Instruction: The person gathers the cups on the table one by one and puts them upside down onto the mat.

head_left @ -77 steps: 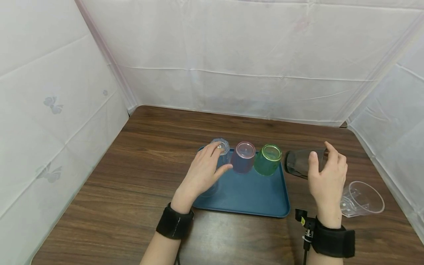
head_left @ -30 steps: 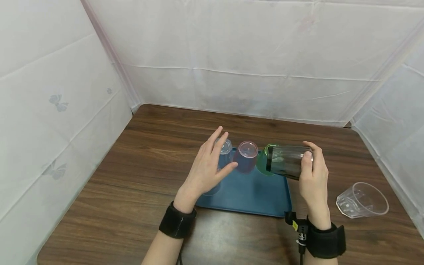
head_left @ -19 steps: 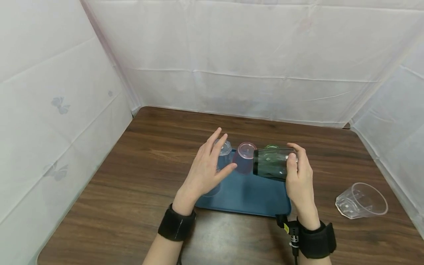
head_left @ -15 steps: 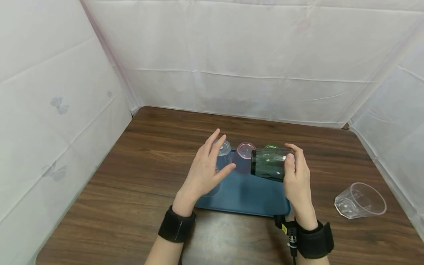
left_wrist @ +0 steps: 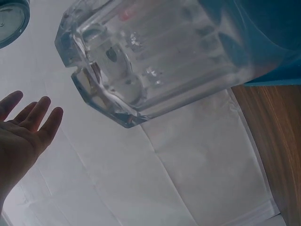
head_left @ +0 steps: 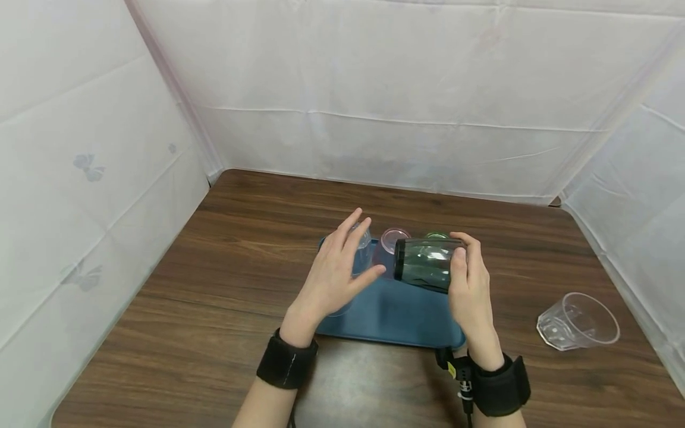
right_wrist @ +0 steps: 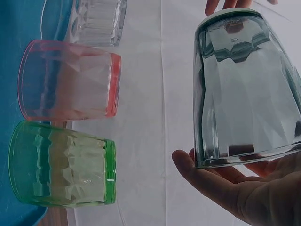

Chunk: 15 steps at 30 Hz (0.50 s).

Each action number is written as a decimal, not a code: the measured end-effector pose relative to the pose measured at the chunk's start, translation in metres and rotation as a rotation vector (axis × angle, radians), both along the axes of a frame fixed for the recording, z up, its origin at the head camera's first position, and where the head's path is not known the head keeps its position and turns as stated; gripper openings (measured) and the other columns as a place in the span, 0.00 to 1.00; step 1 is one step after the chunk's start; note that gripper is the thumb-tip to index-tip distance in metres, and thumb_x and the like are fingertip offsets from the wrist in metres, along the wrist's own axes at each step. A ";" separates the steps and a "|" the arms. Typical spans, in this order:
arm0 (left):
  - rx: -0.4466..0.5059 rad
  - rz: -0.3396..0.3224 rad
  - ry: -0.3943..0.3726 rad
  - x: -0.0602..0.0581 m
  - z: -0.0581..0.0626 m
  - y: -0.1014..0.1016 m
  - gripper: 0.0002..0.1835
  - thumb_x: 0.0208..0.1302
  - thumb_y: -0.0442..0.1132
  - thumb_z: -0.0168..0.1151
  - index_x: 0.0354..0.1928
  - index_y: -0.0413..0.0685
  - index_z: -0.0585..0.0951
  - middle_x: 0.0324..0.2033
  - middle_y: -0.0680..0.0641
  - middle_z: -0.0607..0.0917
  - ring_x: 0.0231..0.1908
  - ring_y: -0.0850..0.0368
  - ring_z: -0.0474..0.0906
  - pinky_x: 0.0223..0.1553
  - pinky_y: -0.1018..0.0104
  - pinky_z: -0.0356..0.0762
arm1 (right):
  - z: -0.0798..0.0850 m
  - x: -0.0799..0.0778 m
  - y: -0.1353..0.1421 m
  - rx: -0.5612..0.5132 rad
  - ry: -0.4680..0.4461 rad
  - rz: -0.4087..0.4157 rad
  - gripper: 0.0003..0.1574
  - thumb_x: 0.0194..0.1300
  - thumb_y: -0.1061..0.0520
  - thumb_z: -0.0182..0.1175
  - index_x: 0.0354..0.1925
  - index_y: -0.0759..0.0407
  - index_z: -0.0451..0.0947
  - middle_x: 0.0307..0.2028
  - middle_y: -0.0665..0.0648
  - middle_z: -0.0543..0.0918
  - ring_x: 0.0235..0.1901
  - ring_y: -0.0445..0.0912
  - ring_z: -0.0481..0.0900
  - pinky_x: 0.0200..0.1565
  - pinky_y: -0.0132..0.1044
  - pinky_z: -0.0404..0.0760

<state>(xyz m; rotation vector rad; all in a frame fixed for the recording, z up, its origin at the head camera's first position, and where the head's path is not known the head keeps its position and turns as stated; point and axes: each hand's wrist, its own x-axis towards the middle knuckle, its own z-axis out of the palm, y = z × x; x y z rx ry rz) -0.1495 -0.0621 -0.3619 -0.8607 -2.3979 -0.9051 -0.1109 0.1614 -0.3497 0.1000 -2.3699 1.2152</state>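
My right hand (head_left: 471,285) grips a dark grey, see-through tumbler (head_left: 425,263) near its rim. The tumbler lies sideways in the air over the tray, its thick base toward my left hand. My left hand (head_left: 336,270) hovers over the tray's left side, fingers stretched out and thumb apart, holding nothing. Upside down on the blue tray (head_left: 385,324) stand a pink tumbler (right_wrist: 70,80), a green tumbler (right_wrist: 66,165) and a clear faceted one (head_left: 362,252). In the head view the grey tumbler hides most of the green one. Another clear tumbler (left_wrist: 160,61) stands close by the left wrist.
A clear tumbler (head_left: 578,321) lies on its side on the brown wooden table (head_left: 241,255), right of the tray. White sheeting (head_left: 348,77) walls the table at the back and both sides. A cable hangs from the camera on the right wrist.
My right hand has taken up the grey tumbler from beside the tray and carried it left, over the tray in front of the green one. My left hand's fingers have straightened, staying in nearly the same place.
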 end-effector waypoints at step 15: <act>-0.037 -0.110 -0.013 0.004 0.000 0.006 0.41 0.62 0.67 0.39 0.70 0.49 0.55 0.68 0.48 0.56 0.64 0.54 0.56 0.61 0.52 0.58 | -0.005 -0.001 -0.013 -0.023 0.033 0.041 0.24 0.74 0.51 0.31 0.59 0.57 0.64 0.19 0.55 0.61 0.14 0.45 0.55 0.17 0.38 0.56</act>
